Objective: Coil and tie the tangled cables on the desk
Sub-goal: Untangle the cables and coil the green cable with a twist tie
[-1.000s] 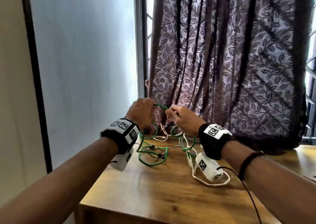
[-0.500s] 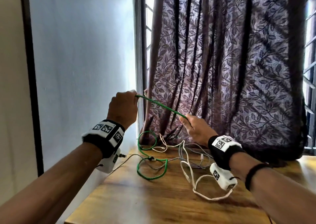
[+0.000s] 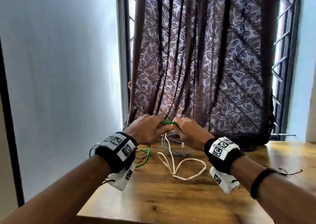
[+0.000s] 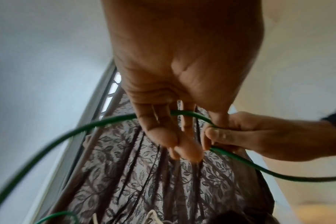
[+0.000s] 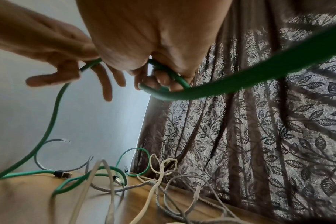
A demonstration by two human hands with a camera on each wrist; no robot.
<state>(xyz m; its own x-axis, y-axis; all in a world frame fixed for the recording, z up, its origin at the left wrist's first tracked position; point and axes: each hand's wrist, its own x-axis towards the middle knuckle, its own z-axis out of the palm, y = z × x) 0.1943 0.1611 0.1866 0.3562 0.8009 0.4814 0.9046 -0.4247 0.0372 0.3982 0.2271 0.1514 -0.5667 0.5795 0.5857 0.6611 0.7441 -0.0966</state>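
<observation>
Both your forearms reach forward over the worktop (image 3: 171,198), and your hands meet knuckles-up just in front of the curtain (image 3: 205,69), raised above the worktop. Your left hand (image 3: 147,129) has its grip on the green cable (image 3: 166,122): in the left wrist view the cable (image 4: 67,133) passes behind the fingers (image 4: 159,133), which curl loosely over it while the fingertips point away from the palm. Your right hand (image 3: 189,132) has a tighter grip on the same cable; the right wrist view shows its fingers (image 5: 163,78) curled round a short bend of it (image 5: 175,77), and the left wrist view shows that hand (image 4: 259,136) pinching the cable just beside your left fingers. Between the two hands only a short green arc shows. From your left hand the cable hangs down to the worktop, where more green loops (image 5: 86,177) lie tangled with the grey cable (image 5: 105,189) and the white cable (image 3: 184,169), all below your hands and in front of the curtain.
</observation>
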